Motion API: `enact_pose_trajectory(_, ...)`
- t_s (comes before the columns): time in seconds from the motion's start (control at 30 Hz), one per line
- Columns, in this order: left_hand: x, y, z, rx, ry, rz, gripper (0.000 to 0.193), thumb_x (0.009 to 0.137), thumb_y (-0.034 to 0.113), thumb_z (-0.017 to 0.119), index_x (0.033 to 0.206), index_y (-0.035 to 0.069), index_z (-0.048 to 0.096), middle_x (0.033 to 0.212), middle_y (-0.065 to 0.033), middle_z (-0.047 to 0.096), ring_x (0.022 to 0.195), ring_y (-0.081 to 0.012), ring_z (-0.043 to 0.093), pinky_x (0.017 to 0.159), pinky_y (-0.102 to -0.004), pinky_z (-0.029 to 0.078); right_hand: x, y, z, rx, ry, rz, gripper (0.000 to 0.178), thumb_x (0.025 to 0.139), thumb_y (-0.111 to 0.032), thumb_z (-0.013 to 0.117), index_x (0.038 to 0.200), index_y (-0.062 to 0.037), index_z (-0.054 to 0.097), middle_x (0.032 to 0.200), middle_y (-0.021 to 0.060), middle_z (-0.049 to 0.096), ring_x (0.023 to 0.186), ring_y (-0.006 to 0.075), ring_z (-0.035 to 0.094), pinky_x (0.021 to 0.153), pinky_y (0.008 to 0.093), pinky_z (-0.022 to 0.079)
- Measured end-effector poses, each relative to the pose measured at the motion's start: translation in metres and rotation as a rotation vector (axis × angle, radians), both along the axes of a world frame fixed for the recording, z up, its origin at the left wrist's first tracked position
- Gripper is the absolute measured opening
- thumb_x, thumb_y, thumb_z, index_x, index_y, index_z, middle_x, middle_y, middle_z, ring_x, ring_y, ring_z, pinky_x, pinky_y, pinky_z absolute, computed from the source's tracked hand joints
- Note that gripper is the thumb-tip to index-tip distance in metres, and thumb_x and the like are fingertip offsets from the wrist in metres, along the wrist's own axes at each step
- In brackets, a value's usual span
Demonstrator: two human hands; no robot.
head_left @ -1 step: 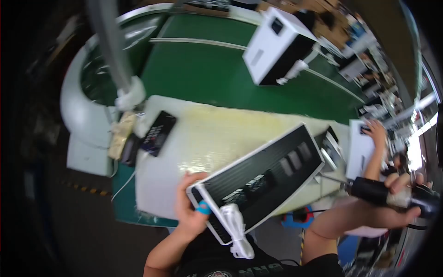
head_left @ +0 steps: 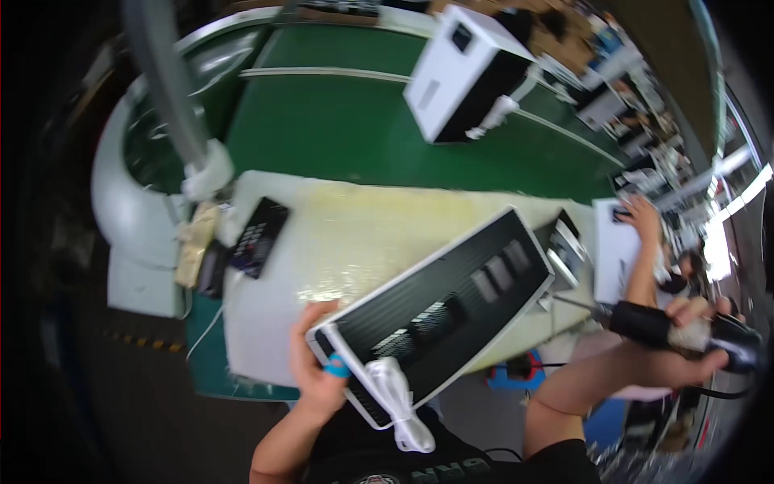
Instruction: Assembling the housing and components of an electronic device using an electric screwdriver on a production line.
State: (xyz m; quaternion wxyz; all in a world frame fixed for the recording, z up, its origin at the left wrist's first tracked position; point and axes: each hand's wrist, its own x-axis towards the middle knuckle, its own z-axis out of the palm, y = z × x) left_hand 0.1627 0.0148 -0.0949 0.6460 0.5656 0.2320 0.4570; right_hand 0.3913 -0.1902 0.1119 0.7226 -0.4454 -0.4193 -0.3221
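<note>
My left hand (head_left: 321,363), with a blue band round one finger, grips the lower left end of a box-shaped appliance (head_left: 484,319). The appliance has a black vented panel and a white edge. It is held tilted over the near edge of the padded work surface. A bundled white power cord (head_left: 395,407) hangs at its lower end. Out to the right, my right hand (head_left: 695,343) is wrapped round a black electric screwdriver (head_left: 645,324). Its long thin bit (head_left: 571,303) points left and ends close to the appliance's right edge; whether it touches I cannot tell.
A dark phone-like device (head_left: 260,238) lies on the pale padded mat (head_left: 339,210). Beyond, a white and black appliance (head_left: 451,81) stands on the green conveyor (head_left: 322,121). A grey post (head_left: 165,81) rises at left. Another person's hand (head_left: 641,218) rests on a white unit (head_left: 611,250).
The whole picture has shifted slightly to the left. Both hands keep their hold on the appliance and the screwdriver.
</note>
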Motion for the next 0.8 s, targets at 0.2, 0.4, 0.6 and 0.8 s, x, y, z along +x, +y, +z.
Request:
enact_pose_trajectory(0.2, 0.002, 0.003, -0.011, 0.17, 0.108, 0.111, 0.071, 0.085, 0.059, 0.05, 0.111, -0.008, 0.05, 0.108, -0.0212, 0.058, 0.107, -0.0308, 0.055, 0.11, -0.0526, 0.025, 0.057, -0.032, -0.099, -0.145, 0.257, -0.607, 0.038, 0.095, -0.024, 0.051, 0.115, 0.0063, 0.038, 0.102, 0.0185, 0.057, 0.054, 0.0175, 0.057, 0.051, 0.0288, 0.047)
enact_pose_trajectory(0.4, 0.001, 0.002, -0.015, 0.147, 0.16, 0.113, 0.071, 0.086, 0.057, 0.048, 0.113, -0.008, 0.049, 0.108, -0.0214, 0.058, 0.106, -0.0305, 0.056, 0.109, -0.0506, 0.028, 0.108, -0.051, -0.174, -0.151, 0.211, -0.685, 0.043, 0.096, -0.017, 0.046, 0.126, 0.0029, 0.023, 0.109, 0.0196, 0.054, 0.06, 0.0181, 0.058, 0.053, 0.0297, 0.048)
enact_pose_trajectory(0.6, -0.003, 0.003, -0.011, 0.172, 0.182, 0.153, 0.073, 0.085, 0.059, 0.048, 0.113, -0.009, 0.05, 0.107, -0.021, 0.058, 0.104, -0.0299, 0.056, 0.108, -0.0495, 0.03, 0.072, -0.042, -0.173, -0.246, 0.219, -0.58, 0.042, 0.096, -0.018, 0.048, 0.125, 0.0042, 0.029, 0.107, 0.0187, 0.055, 0.059, 0.0173, 0.057, 0.053, 0.0292, 0.047)
enact_pose_trajectory(0.8, 0.0, 0.005, -0.008, 0.158, 0.032, 0.003, 0.065, 0.088, 0.053, 0.054, 0.115, -0.005, 0.051, 0.112, -0.0191, 0.058, 0.11, -0.0289, 0.051, 0.103, -0.0454, 0.032, 0.023, -0.041, -0.081, -0.284, 0.296, -0.036, 0.044, 0.097, -0.03, 0.047, 0.126, 0.0017, 0.038, 0.101, 0.0166, 0.055, 0.049, 0.0146, 0.049, 0.047, 0.026, 0.043)
